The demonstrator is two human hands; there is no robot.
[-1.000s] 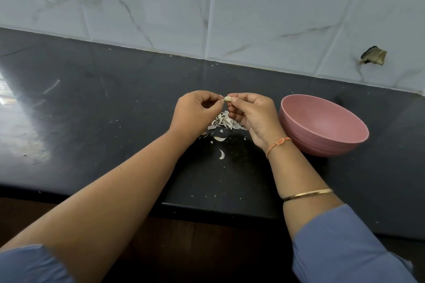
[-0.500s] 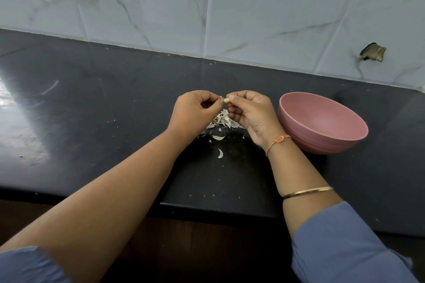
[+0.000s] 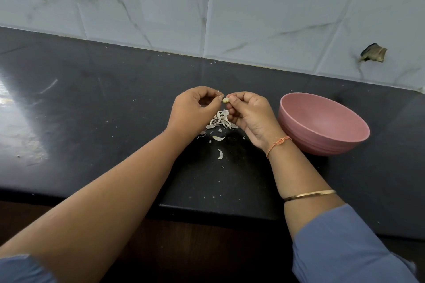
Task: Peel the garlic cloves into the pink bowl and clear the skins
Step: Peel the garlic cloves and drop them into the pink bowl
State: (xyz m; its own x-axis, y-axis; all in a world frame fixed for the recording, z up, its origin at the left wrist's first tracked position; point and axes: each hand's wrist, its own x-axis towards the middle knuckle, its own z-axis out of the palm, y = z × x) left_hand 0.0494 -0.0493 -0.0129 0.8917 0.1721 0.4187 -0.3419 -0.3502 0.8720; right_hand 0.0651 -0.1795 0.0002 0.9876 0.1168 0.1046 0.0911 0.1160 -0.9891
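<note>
I see the black stone countertop (image 3: 115,110), with its front edge nearest and open room to the left. 1 pile of white papery garlic skins (image 3: 220,120) lies under both hands to catch peelings. My right hand (image 3: 250,115) pinches the small pale garlic clove (image 3: 225,100). My left hand (image 3: 195,108) pinches a thin skin flake (image 3: 219,93) beside it. The round pink plastic bowl (image 3: 310,140) sits just right, ready for the drop.

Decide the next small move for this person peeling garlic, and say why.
Probably the left hand drops its flake onto the skins, since it looks pulled free of the clove the right hand pinches. Whether the clove is bare is unclear.
</note>
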